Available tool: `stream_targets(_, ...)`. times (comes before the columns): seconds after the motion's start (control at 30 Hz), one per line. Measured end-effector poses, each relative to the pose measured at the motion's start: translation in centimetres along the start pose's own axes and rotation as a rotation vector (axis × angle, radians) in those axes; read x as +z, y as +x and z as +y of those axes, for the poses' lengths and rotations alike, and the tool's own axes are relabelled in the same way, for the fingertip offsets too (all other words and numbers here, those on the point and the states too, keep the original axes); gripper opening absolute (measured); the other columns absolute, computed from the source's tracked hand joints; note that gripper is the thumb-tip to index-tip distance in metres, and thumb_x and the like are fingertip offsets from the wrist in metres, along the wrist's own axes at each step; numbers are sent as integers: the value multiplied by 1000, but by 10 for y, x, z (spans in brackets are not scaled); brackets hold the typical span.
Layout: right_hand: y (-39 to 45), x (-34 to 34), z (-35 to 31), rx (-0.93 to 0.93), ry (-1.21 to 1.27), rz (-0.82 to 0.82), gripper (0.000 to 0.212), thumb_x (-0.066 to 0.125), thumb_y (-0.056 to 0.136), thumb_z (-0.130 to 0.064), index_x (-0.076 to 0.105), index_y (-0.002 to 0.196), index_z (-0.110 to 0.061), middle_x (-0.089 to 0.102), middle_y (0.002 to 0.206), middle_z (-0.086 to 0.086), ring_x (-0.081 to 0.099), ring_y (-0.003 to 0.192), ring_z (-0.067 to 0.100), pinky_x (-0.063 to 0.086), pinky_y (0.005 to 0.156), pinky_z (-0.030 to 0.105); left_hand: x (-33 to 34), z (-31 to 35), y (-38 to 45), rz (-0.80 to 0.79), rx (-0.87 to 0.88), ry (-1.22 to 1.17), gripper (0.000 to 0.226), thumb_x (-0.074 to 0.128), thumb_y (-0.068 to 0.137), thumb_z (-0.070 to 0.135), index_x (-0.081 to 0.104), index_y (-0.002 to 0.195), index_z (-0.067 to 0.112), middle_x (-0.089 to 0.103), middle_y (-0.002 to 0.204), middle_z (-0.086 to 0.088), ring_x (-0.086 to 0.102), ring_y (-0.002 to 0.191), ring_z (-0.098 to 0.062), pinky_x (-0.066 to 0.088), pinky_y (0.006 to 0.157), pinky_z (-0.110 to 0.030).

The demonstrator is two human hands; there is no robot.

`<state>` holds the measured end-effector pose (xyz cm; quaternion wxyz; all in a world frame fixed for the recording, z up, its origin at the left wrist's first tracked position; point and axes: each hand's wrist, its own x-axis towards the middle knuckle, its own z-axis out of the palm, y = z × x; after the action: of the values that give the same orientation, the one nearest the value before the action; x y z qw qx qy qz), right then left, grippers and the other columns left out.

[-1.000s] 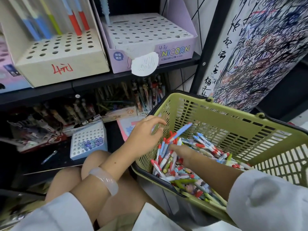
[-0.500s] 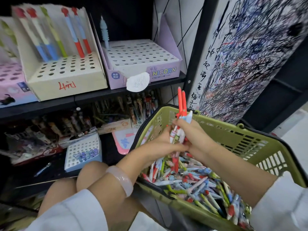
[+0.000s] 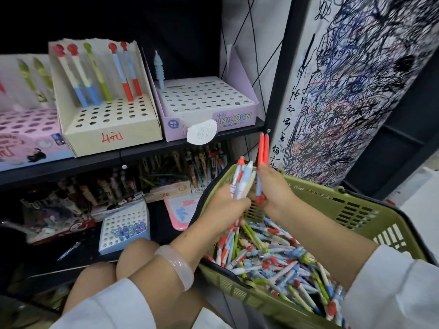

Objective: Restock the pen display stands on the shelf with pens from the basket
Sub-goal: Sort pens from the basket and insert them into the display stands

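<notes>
Restock, early stage by my reckoning: the stands are sitting mostly unfilled and the pens are still being gathered.

- Cream stand (image 3: pixel 111 122): carrying five pens along its back row; the rest of its holes are showing open.
- Purple unicorn stand (image 3: pixel 209 108): holding one pale blue pen (image 3: pixel 158 67) at its back left corner.
- Pink stand (image 3: pixel 28 129): showing a few green pens at the back, partly cut off.
- Green basket (image 3: pixel 332 205): lying heaped with loose pens (image 3: pixel 273 255).
- Left hand (image 3: pixel 223 205): gripping a bunch of whitish pens (image 3: pixel 242 179) upright over the basket.
- Right hand (image 3: pixel 275 193): pinching two red pens (image 3: pixel 263 148), tips upward.
</notes>
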<state>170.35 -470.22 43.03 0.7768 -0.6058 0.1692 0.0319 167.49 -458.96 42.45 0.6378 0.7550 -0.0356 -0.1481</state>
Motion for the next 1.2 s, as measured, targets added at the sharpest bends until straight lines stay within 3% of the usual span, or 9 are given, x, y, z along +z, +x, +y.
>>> stream_targets(0.1,-2,-16,-18,-162,-208,-28,26,33,102,-29,46,91,-10,58,76,9,61,63,19,56,55,25,-27,8,-2,69,-87,-193,13,48,80,-6,51,78,7,44,45,-2,38,31,-11,30,33,-14)
stream_targets(0.27,-13,-22,-57,-627,-933,-524,18,44,97,-21,48,79,-19,53,66,-4,53,56,-1,40,57,12,-89,26,-11,-42,-218,-487,17,49,92,7,45,76,13,41,41,0,42,33,-11,40,36,-17)
stream_targets(0.4,-20,2,-73,-1339,-1694,-651,26,43,93,-43,61,88,-24,57,76,-8,55,71,12,34,77,29,-111,38,-22,-138,-339,-518,12,51,90,7,53,79,6,63,59,-12,66,51,-21,58,53,-34)
stream_targets(0.47,-21,18,-79,-1644,-1850,-611,23,46,92,-36,64,89,-22,59,78,-5,59,75,19,32,84,34,-113,41,-30,-248,-361,-559,5,50,88,5,51,84,4,67,67,-18,69,58,-25,58,60,-40)
stream_targets(0.57,-23,43,-85,-1811,-1873,-660,18,47,93,-27,64,90,-21,59,80,-2,58,77,22,32,86,36,-115,37,-40,-392,-334,-564,20,55,76,10,59,94,0,69,86,-22,71,74,-28,54,76,-44)
stream_targets(0.87,-35,122,-101,-1750,-1686,-544,32,53,84,-34,68,100,-11,65,103,10,60,104,30,35,101,45,-152,47,-60,-123,7,-675,26,60,69,8,56,93,2,63,66,-9,55,46,-14,46,42,-21)
stream_targets(1.03,-32,163,-106,-1566,-1357,-285,63,66,78,-5,43,136,-3,33,146,21,25,139,35,18,114,42,-184,56,-69,90,147,-582,8,57,84,5,60,90,1,66,65,-6,56,47,-11,46,42,-20)
stream_targets(1.1,-32,178,-105,-1304,-1068,-308,61,56,85,1,34,142,-7,36,144,12,37,131,22,26,109,21,-198,60,-70,216,205,-553,6,53,88,3,60,89,2,67,65,-6,56,46,-11,46,42,-20)
stream_targets(1.2,-37,200,-89,-670,-678,-384,35,49,95,-17,47,130,-13,64,99,2,62,84,13,51,76,23,-214,67,-69,351,229,-558,8,51,90,1,59,88,3,67,61,-7,54,42,-11,45,39,-18)
